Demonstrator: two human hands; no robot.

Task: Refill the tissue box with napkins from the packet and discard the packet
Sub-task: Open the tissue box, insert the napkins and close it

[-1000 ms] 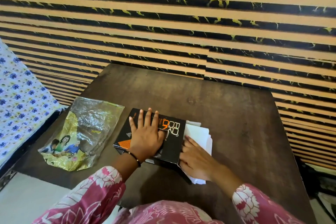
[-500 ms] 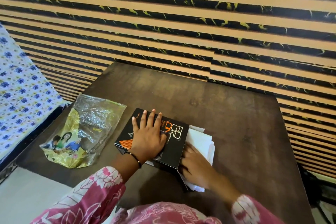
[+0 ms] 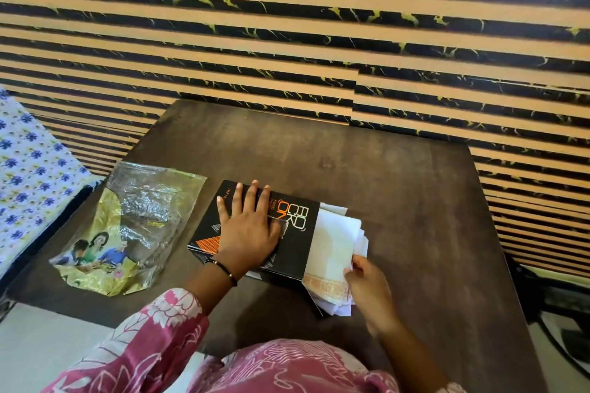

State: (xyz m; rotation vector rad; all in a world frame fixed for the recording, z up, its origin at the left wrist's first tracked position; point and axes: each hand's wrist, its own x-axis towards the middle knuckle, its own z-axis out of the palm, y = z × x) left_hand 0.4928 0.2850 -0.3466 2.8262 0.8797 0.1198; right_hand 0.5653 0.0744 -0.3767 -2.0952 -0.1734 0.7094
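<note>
A black tissue box [image 3: 297,233] with orange lettering lies flat on the dark wooden table [image 3: 399,201]. My left hand [image 3: 247,226] presses flat on top of the box, fingers spread. A stack of white napkins [image 3: 335,242] sticks out of the box's open right end. My right hand [image 3: 367,287] touches the near right edge of that stack with its fingertips, fingers curled. The plastic packet [image 3: 127,226], clear with a yellow printed picture, lies flat and crumpled left of the box.
A striped black and tan wall [image 3: 319,25] rises right behind the table. A bed with a blue flowered sheet [image 3: 28,175] stands at the left. Dark cables lie on the floor [image 3: 562,313] at the right.
My right hand has slid off the top of the napkin stack to its near right edge. More of the white napkins shows now. My left hand has stayed on the box.
</note>
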